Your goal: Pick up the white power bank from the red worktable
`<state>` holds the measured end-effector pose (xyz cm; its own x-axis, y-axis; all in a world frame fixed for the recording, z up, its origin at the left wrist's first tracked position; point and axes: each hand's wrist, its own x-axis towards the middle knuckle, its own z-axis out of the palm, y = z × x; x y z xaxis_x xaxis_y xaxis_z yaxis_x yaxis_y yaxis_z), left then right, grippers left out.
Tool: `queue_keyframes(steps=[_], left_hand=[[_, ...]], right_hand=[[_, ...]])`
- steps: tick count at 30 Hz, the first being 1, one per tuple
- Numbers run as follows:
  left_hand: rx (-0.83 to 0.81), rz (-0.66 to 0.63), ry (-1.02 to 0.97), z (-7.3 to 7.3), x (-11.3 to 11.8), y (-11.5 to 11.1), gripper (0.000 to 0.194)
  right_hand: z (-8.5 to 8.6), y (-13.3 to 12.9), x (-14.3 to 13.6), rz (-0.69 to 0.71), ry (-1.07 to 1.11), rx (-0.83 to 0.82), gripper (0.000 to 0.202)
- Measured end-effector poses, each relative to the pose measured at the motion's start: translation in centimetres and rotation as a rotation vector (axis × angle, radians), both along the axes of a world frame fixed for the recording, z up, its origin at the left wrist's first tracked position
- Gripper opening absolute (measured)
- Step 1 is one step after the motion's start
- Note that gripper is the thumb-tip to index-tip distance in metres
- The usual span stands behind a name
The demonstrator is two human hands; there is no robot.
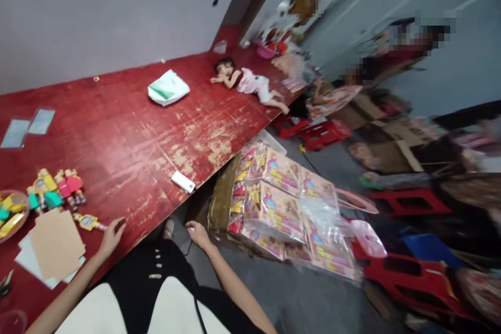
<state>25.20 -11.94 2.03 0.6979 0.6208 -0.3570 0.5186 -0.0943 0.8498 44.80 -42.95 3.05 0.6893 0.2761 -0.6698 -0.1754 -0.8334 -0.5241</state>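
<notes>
Left hand (111, 235) rests fingers apart on the table (129, 135) edge beside a toy (88, 222), right hand (198, 234) fingers loosely curled, empty, at the box (221, 201) corner below — a careless tug might spill those stacked packs (282, 203).

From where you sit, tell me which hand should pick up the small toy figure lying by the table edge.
Left. The left hand rests on the red table right beside the small toy figure; the right hand is off the table, down by the carton of boxed toys.

Dim, even indoor light; the tilted view smears with motion blur toward the right edge (faces pixelated).
</notes>
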Motion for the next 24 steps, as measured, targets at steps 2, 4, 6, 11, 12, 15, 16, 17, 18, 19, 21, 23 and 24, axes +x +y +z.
queue_keyframes(steps=[2,4,6,11,12,15,16,17,18,19,21,23,24], left_hand=[[-0.018,-0.026,-0.023,0.2,2.7,-1.1,0.067],[-0.025,-0.018,-0.025,0.8,4.7,-2.3,0.069],[-0.015,0.02,-0.014,1.7,5.8,-3.5,0.072],[0.042,0.182,0.071,4.1,4.7,-6.4,0.068],[0.05,0.224,0.097,4.5,3.9,-7.1,0.068],[0.081,0.332,0.182,5.2,1.5,-9.4,0.067],[0.092,0.361,0.208,5.3,0.9,-10.1,0.066],[0.098,0.39,0.229,5.4,0.4,-10.9,0.065],[0.093,0.413,0.243,5.4,0.2,-11.6,0.064],[0.079,0.429,0.25,5.3,0.3,-12.2,0.064],[0.031,0.425,0.245,5.4,1.5,-13.2,0.065],[-0.023,0.38,0.225,5.7,3.8,-13.8,0.067],[-0.047,0.35,0.21,5.9,5.3,-13.9,0.068]], right_hand=[[-0.7,0.5,5.0,0.037,-0.121,-0.083,0.031],[-1.4,1.3,10.0,0.098,-0.191,-0.146,0.033],[-2.4,2.3,14.3,0.19,-0.218,-0.192,0.037],[-5.8,5.1,20.2,0.397,-0.229,-0.264,0.06],[-6.5,5.6,20.6,0.427,-0.221,-0.269,0.062],[-7.6,6.6,20.8,0.497,-0.193,-0.263,0.058],[-7.8,6.7,20.6,0.509,-0.184,-0.257,0.055],[-7.8,6.9,20.5,0.513,-0.175,-0.251,0.053],[-7.8,7.0,20.3,0.51,-0.164,-0.241,0.051],[-7.7,7.0,20.2,0.499,-0.149,-0.229,0.049],[-7.4,7.1,20.3,0.458,-0.108,-0.193,0.046],[-6.9,7.1,20.5,0.39,-0.045,-0.135,0.041],[-6.6,7.0,20.6,0.347,-0.007,-0.095,0.038]])
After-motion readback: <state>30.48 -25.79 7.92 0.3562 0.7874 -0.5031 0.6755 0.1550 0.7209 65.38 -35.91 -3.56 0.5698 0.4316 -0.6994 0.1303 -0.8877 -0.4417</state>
